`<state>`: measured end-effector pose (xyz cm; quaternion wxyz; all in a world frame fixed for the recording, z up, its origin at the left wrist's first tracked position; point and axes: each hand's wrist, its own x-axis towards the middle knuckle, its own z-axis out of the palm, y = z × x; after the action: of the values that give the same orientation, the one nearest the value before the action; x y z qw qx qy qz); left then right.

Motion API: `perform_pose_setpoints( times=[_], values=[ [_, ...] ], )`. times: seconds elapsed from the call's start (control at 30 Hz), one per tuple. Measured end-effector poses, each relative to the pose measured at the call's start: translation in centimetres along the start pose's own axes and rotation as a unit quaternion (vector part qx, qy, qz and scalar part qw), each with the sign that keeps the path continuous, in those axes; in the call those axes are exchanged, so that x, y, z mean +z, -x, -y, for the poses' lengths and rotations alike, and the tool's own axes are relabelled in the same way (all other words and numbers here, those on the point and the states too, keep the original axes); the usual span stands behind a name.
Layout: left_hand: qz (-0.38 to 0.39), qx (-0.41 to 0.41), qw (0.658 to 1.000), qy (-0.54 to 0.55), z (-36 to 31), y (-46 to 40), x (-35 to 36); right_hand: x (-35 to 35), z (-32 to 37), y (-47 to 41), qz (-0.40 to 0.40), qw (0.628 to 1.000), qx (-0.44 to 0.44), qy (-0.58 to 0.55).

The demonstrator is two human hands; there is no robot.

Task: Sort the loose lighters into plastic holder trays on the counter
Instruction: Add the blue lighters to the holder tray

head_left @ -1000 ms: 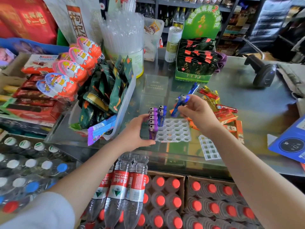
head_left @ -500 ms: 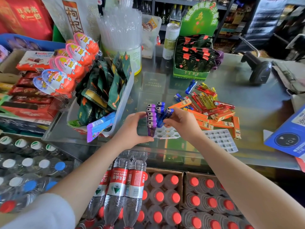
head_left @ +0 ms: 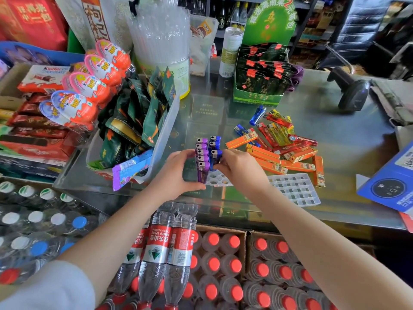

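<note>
Left hand [head_left: 176, 173] curled round near-left corner of round-hole tray [head_left: 218, 179], thumb on rim, fingers against purple lighter row [head_left: 202, 162]; right hand [head_left: 240, 167] pinching blue lighter [head_left: 215, 158], pressed into 2nd row w/ two blues behind at 12 o'clock. Loose lighters [head_left: 277, 144] heaped at 2 o'clock, spare square-hole tray [head_left: 295, 189] at 3 o'clock. Risk, judged: off-centre push → lighter jams or tips purple row; tray slip if left grip eases.

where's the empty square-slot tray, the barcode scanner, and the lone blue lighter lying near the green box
empty square-slot tray [head_left: 294, 189]: head view, middle of its grid
barcode scanner [head_left: 353, 95]: head view, its dark head
lone blue lighter [head_left: 257, 115]: head view, mid-body
</note>
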<state>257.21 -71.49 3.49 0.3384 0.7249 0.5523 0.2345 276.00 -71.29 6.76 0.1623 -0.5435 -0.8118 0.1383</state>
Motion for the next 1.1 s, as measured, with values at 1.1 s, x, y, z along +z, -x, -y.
perform_pose_setpoints(
  times=[1.1],
  values=[
    [0.013, 0.02, 1.0, 0.004, -0.3, -1.2, -0.3, -0.8, -6.2, -7.7, -0.011, 0.967, 0.247, 0.056]
  ],
)
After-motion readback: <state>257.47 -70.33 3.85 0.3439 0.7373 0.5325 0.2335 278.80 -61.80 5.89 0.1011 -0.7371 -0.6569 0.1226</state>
